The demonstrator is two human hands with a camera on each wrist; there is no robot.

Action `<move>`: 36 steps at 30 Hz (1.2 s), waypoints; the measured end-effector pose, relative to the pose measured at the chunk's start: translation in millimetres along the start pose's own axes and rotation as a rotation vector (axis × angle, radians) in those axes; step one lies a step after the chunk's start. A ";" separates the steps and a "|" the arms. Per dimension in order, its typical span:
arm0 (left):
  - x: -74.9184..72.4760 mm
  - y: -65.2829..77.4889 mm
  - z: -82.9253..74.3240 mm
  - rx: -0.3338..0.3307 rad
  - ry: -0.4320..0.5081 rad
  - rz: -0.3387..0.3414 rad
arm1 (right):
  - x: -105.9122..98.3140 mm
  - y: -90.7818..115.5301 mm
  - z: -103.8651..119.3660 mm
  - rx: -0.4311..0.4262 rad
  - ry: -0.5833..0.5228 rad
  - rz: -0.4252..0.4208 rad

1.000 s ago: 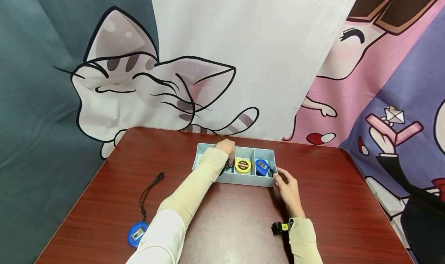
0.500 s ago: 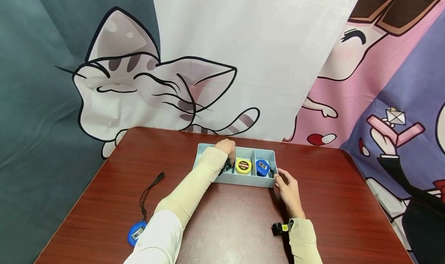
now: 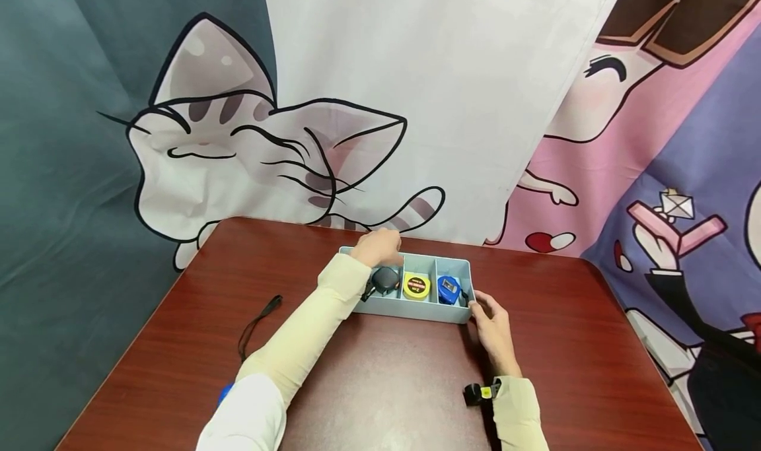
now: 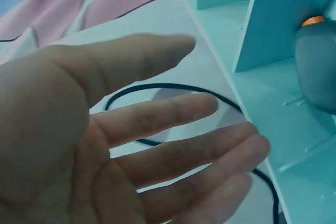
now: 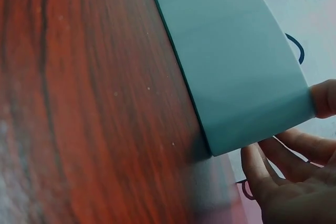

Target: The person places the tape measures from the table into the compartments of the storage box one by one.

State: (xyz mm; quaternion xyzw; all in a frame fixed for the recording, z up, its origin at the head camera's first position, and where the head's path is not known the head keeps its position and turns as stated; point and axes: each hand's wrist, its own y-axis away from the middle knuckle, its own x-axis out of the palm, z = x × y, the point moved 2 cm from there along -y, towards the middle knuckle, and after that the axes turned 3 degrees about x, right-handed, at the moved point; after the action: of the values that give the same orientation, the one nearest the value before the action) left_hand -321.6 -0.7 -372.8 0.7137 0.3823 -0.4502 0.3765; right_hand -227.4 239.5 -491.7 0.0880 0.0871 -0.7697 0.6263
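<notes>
A pale blue divided box (image 3: 410, 311) stands near the table's far edge. My left hand (image 3: 378, 247) hovers over its left part, fingers spread and holding nothing; the left wrist view shows them extended beside the rim. Just below that hand, a black tape measure (image 3: 386, 279) with a dark strap lies in a compartment. In the middle one sits a round yellow tape measure (image 3: 416, 286), and in the right one a blue tape measure (image 3: 448, 290). My right hand (image 3: 495, 325) grips the box's right front corner, thumb at the rim and fingers against the end wall (image 5: 262, 140).
Left on the reddish-brown table (image 3: 392, 378), a blue object (image 3: 225, 393) peeks out from behind the left sleeve (image 3: 297, 345), its black strap (image 3: 255, 324) stretching toward the back. A cartoon-printed cloth (image 3: 357, 41) hangs behind the table.
My left hand has let go of the black tape measure and risen up and left, uncovering it. The left sleeve now covers most of the blue tape measure on the table. The right hand stays put.
</notes>
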 end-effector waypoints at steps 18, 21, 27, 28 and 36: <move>-15.2 88.8 25.3 0.237 0.085 -0.177 | -0.1 -4.4 0.4 -0.067 0.050 0.019; -10.2 102.1 32.4 0.220 0.080 -0.228 | 0.2 -4.2 1.4 -0.073 0.035 0.020; 4.1 129.9 46.9 0.189 0.112 -0.310 | 1.1 -3.8 -1.2 -0.064 0.031 0.019; 6.2 134.2 49.1 0.197 0.117 -0.326 | 1.0 -3.7 -1.7 -0.062 0.032 0.016; 28.5 169.5 74.5 0.141 0.144 -0.352 | -0.4 -3.4 -4.8 -0.048 0.051 0.009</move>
State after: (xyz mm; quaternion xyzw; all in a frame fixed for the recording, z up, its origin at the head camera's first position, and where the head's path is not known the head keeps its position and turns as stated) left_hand -189.5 -132.4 -389.8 0.6906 0.4948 -0.4826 0.2129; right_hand -230.5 241.8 -496.1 0.0930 0.1208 -0.7620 0.6294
